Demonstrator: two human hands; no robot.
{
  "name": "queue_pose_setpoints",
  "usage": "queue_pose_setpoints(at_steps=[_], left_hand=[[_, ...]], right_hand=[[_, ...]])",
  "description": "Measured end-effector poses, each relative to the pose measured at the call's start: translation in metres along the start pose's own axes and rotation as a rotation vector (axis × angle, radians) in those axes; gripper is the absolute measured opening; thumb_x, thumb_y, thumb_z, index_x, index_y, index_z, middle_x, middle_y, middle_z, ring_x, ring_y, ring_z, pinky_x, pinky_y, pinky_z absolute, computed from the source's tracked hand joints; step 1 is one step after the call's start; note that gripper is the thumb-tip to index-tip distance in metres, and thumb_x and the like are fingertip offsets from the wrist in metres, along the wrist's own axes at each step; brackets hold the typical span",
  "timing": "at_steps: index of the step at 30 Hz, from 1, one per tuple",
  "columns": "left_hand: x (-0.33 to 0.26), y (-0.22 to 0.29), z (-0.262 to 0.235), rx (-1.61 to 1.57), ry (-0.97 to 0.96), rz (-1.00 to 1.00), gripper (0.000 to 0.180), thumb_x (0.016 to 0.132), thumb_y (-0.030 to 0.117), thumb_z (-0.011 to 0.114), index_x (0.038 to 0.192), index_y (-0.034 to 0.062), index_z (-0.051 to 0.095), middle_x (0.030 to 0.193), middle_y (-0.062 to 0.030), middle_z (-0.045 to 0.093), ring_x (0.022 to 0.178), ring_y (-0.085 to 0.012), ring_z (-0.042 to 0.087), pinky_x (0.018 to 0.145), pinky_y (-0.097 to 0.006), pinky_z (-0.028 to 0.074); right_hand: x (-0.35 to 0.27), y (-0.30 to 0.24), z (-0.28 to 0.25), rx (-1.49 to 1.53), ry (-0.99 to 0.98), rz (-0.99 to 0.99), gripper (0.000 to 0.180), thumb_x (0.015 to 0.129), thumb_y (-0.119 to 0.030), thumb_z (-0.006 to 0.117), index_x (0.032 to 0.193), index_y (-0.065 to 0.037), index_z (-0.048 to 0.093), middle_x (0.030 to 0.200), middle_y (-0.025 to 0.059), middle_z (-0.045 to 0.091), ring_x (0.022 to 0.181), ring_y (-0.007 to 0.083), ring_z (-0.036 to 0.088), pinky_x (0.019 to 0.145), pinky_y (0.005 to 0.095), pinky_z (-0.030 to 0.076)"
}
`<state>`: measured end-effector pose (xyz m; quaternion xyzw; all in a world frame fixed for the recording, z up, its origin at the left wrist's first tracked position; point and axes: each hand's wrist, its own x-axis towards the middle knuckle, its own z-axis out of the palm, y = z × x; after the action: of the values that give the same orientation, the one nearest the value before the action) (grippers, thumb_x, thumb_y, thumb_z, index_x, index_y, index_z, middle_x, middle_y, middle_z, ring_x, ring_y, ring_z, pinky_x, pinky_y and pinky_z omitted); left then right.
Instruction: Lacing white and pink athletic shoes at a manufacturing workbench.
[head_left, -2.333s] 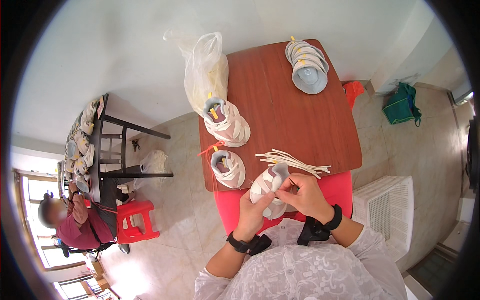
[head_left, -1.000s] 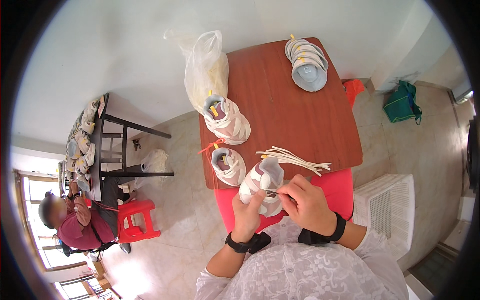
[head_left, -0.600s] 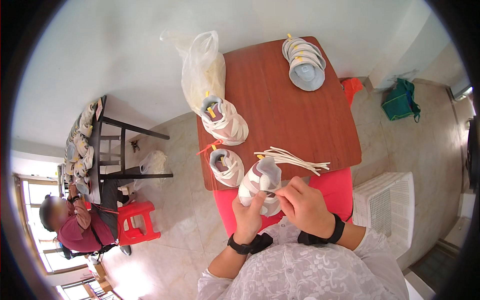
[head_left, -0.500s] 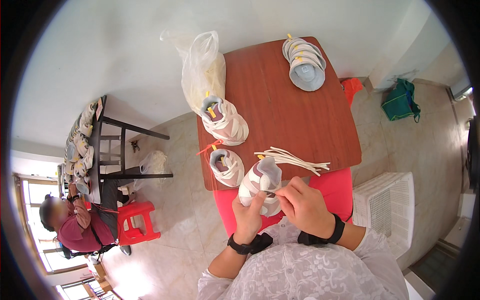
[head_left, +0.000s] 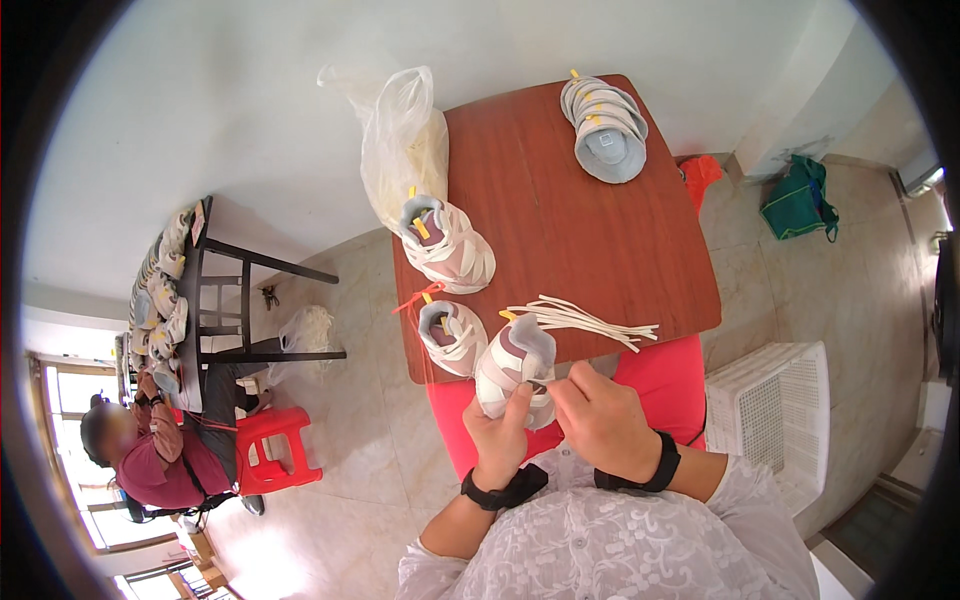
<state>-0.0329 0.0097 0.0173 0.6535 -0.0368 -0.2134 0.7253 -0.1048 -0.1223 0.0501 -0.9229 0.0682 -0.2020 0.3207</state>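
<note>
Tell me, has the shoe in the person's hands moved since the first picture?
Yes: against the brown table, the held shoe has shifted left, toward the laced shoe beside it.

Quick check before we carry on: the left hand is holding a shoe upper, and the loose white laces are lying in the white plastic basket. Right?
Not quite: the head view shows the loose white laces lying on the brown table, not in the white plastic basket. The left hand is indeed holding a shoe upper.
</note>
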Motion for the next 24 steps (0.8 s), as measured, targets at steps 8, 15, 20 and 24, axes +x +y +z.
queue_pose_setpoints(at_steps=[8, 15, 20, 24], left_hand=[[0.004, -0.011, -0.005, 0.203, -0.018, 0.151, 0.021, 0.081, -0.004, 0.065, 0.102, -0.0030, 0.067, 0.095, -0.0089, 0.068, 0.093, -0.0190, 0.060, 0.076, -0.031, 0.048], [0.005, -0.005, 0.012, 0.413, 0.003, 0.486, 0.026, 0.077, -0.006, 0.065, 0.101, -0.0002, 0.069, 0.092, -0.0119, 0.068, 0.085, -0.0272, 0.058, 0.075, -0.036, 0.047], [0.010, -0.004, 0.017, 0.595, 0.103, 0.636, 0.026, 0.077, -0.007, 0.065, 0.101, 0.0015, 0.070, 0.092, -0.0110, 0.067, 0.085, -0.0268, 0.058, 0.072, -0.037, 0.047], [0.017, -0.025, 0.006, 0.593, 0.237, 0.561, 0.027, 0.079, -0.006, 0.064, 0.106, -0.0008, 0.066, 0.090, -0.0124, 0.066, 0.081, -0.0268, 0.060, 0.069, -0.036, 0.046]], right_hand=[[-0.001, 0.017, 0.011, 0.276, -0.015, 0.093, 0.016, 0.075, -0.002, 0.067, 0.087, -0.004, 0.056, 0.079, 0.0098, 0.047, 0.063, 0.0269, 0.057, 0.047, 0.0374, 0.046], [-0.006, 0.006, 0.022, -0.031, 0.011, 0.004, 0.014, 0.078, -0.003, 0.065, 0.084, -0.005, 0.052, 0.080, 0.0103, 0.048, 0.061, 0.0280, 0.057, 0.046, 0.0385, 0.045], [0.007, 0.002, 0.017, -0.008, 0.011, 0.038, 0.011, 0.080, -0.006, 0.061, 0.084, -0.005, 0.050, 0.080, 0.0100, 0.046, 0.059, 0.0261, 0.057, 0.045, 0.0368, 0.046], [0.008, 0.000, 0.006, -0.081, -0.087, 0.055, 0.012, 0.082, -0.007, 0.061, 0.085, -0.006, 0.050, 0.081, 0.0092, 0.046, 0.057, 0.0251, 0.057, 0.046, 0.0361, 0.047]])
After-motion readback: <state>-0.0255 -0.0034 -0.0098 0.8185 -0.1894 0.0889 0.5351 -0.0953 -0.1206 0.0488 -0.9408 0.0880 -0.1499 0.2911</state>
